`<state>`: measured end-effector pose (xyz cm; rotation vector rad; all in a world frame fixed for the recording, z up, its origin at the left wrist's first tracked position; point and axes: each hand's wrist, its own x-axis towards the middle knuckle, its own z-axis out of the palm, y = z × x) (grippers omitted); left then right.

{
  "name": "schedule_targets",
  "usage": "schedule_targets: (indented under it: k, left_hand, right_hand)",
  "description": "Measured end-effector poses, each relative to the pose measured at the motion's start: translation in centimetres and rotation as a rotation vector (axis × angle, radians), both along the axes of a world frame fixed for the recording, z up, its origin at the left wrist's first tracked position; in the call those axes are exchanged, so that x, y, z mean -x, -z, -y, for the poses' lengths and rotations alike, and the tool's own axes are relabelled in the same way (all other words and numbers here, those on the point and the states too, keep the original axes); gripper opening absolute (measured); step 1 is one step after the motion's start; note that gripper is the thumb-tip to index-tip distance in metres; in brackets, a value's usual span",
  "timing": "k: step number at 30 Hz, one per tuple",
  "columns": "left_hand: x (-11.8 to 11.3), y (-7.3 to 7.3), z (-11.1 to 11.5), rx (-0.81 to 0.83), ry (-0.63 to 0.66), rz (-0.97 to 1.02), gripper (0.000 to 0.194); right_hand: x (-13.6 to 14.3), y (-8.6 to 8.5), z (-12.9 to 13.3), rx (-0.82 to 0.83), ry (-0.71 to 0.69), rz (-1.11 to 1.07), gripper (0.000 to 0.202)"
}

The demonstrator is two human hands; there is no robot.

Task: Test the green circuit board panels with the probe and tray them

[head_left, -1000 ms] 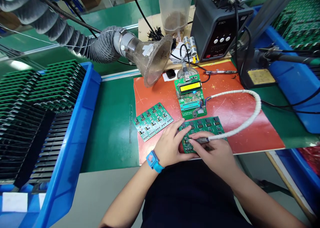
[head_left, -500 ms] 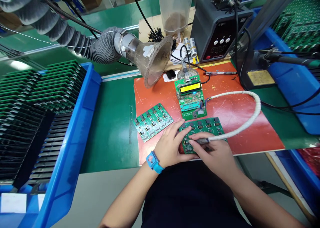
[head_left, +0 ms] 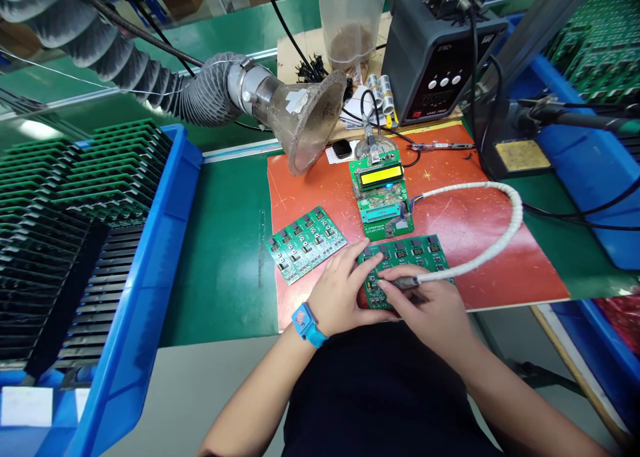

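Note:
Under both of my hands lies a green circuit board (head_left: 419, 257) with several small digit displays. My left hand (head_left: 343, 290) grips its left side, fingers over the top and thumb along the near edge. Between the thumb and fingers of my right hand (head_left: 435, 310) is a dark probe (head_left: 406, 282) at the end of a white wrapped cable (head_left: 500, 243). Its tip is at the board's left part; my fingers hide the exact contact. Just beyond is a programmer board (head_left: 383, 197) with a lit yellow screen, to which the cable runs. A second circuit board (head_left: 307, 243) lies to the left.
A blue bin (head_left: 173, 243) with racked boards stands at left. A fume extractor funnel (head_left: 313, 123) hangs over the red mat (head_left: 505, 263). Behind are a soldering station (head_left: 440, 57) and a plastic bag (head_left: 353, 23). Another blue bin (head_left: 590, 170) is at right.

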<state>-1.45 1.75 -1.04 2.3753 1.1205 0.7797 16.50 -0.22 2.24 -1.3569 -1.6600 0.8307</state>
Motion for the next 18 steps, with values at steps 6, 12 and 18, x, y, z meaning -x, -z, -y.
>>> schedule_targets:
  k: [6,12,18]
  left_hand:
    - [0.05,0.03,0.09,0.004,-0.002,0.007,0.100]
    - [0.00,0.05,0.09,0.011,-0.002,-0.008,0.093]
    - [-0.09,-0.05,0.06,0.009,-0.002,0.007,0.085]
  right_hand:
    - [-0.08,0.09,0.01,0.002,-0.010,-0.010,0.002]
    - [-0.08,0.17,0.10,0.019,-0.009,-0.011,0.002]
    - [-0.03,0.18,0.08,0.023,-0.007,-0.014,0.003]
